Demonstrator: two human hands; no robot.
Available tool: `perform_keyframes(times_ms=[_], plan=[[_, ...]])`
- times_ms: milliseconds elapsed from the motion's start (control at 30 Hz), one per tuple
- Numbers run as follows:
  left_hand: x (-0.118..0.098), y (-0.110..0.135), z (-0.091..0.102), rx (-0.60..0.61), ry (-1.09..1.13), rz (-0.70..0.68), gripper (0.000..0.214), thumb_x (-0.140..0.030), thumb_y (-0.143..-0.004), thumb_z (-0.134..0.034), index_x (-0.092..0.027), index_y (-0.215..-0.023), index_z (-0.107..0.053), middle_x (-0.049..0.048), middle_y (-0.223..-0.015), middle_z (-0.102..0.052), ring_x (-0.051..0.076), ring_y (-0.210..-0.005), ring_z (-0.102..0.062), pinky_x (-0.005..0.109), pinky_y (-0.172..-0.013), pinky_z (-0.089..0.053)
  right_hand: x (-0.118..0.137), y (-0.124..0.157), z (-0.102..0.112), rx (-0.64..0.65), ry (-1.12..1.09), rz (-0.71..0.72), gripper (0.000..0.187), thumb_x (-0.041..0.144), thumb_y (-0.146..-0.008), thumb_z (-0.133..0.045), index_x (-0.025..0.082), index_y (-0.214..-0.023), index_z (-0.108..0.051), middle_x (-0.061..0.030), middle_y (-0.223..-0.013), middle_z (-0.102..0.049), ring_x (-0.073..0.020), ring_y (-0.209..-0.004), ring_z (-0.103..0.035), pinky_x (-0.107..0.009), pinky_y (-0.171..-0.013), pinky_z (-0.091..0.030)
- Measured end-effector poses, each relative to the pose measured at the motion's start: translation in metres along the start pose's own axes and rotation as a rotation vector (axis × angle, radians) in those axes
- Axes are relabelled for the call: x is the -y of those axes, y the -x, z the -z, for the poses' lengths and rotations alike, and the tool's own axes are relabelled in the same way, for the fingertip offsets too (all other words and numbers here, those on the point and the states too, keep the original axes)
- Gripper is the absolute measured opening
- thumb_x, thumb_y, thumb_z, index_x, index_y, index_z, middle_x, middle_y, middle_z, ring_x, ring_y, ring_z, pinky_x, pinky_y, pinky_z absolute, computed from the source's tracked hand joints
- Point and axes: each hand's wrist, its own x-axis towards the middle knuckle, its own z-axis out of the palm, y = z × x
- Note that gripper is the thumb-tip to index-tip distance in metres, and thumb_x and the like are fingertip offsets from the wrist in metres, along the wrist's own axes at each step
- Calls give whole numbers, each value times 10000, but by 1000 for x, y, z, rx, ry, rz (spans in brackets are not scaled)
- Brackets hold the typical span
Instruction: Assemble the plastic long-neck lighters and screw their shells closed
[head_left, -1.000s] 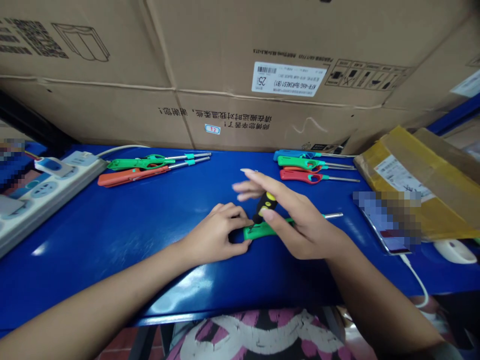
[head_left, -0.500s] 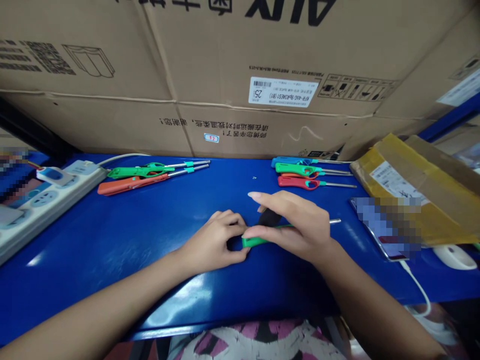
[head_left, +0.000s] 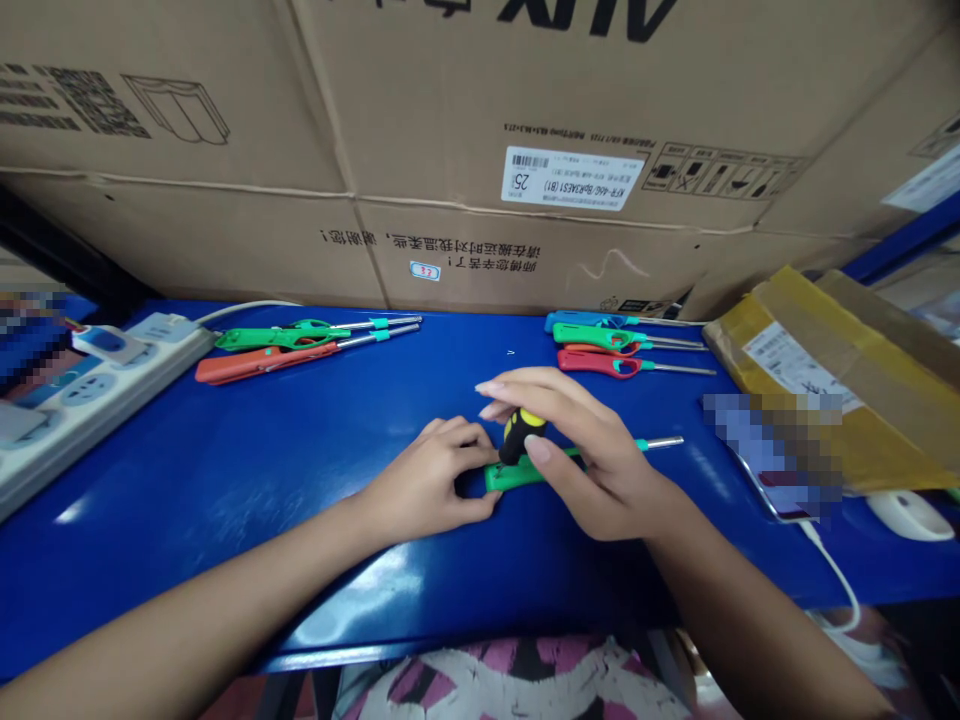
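A green long-necked lighter (head_left: 517, 474) lies on the blue table in front of me, its metal tube pointing right. My left hand (head_left: 439, 485) grips the lighter's handle end between thumb and fingers. In my right hand (head_left: 592, 450) is a short black-and-yellow screwdriver (head_left: 519, 434), held between thumb and fingers. It stands nearly upright, tilted a little, with its lower end at the left end of the lighter. The screwdriver's tip is too small to make out. My right hand covers part of the lighter's middle.
Several lighters, among them a red one (head_left: 600, 362), lie at the back right. A green lighter (head_left: 281, 335) and an orange one (head_left: 266, 363) lie back left beside a power strip (head_left: 105, 390). A phone (head_left: 772, 470), yellow-taped parcel (head_left: 832, 370) and large carton (head_left: 420, 150) surround the work area.
My right hand has shifted and its fingers have turned around the screwdriver, so the yellow-marked handle now shows. My left hand stays in place on the green lighter.
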Motion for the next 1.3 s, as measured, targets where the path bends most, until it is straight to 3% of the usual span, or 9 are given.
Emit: perform_keyframes(times_ms=[167,333,500,667,867,933,1033,1200,1300], plan=[[0,-1,1,20,34,12,118,-269,-857,-679,-220,-963,-697,30,-988,-667,223,-966,-603,396,-854,-412,-3,3,-3,-184,176,82,357,354,-910,-706,239,-1241,-635,-32,-861,-656,-170,-763,-629,-306,-673,-563],[0,0,1,17,25,6,181,-292,-859,-686,-228,-1027,-706,57,-1107,-673,266,-1068,-595,429,-913,-416,-2,6,-7,-5,31,70,461,270,-1044,-378,178,-1494,-409,-154,-1296,-626,-233,-1159,-620,-435,-961,-543],[1,0,0,33,30,11,205,-278,-843,-690,-232,-1043,-703,38,-1020,-679,238,-972,-603,408,-871,-421,-4,8,-12,-194,195,132,310,244,-931,-662,247,-1234,-598,-12,-829,-620,-150,-715,-594,-280,-641,-524],[0,-1,0,22,21,9,196,-290,-853,-684,-220,-1034,-704,58,-1070,-666,256,-1030,-593,416,-898,-422,-3,8,-11,-8,30,62,445,250,-1020,-401,174,-1458,-410,-156,-1260,-623,-240,-1175,-596,-432,-939,-540],[0,0,1,28,37,16,202,-272,-841,-689,-230,-1038,-706,32,-1032,-668,225,-966,-597,389,-861,-417,-7,10,-12,-185,247,107,352,341,-915,-700,248,-1237,-592,-6,-823,-629,-147,-705,-602,-265,-630,-515],[0,0,2,33,35,17,207,-295,-843,-695,-233,-1040,-712,34,-1033,-667,233,-983,-600,390,-858,-414,-7,9,-10,-114,186,100,391,447,-978,-572,215,-1293,-554,-66,-935,-665,-195,-838,-650,-323,-716,-552],[0,0,1,19,32,17,196,-302,-849,-691,-225,-1028,-716,42,-1023,-667,242,-994,-599,394,-863,-414,-3,7,-7,-20,59,62,420,312,-1038,-377,178,-1430,-449,-153,-1241,-646,-247,-1129,-633,-436,-925,-549],[-2,-1,2,19,62,27,123,-269,-852,-689,-214,-962,-696,22,-992,-660,208,-949,-598,372,-847,-398,-2,7,-6,-211,266,51,273,253,-910,-689,230,-1176,-628,-12,-809,-656,-152,-700,-612,-273,-642,-539],[-4,-1,3,39,55,34,101,-283,-859,-688,-218,-937,-693,18,-975,-652,208,-942,-592,372,-844,-394,-3,8,-4,-124,189,-3,403,358,-990,-547,182,-1352,-538,-123,-1117,-684,-211,-936,-667,-376,-833,-572]])
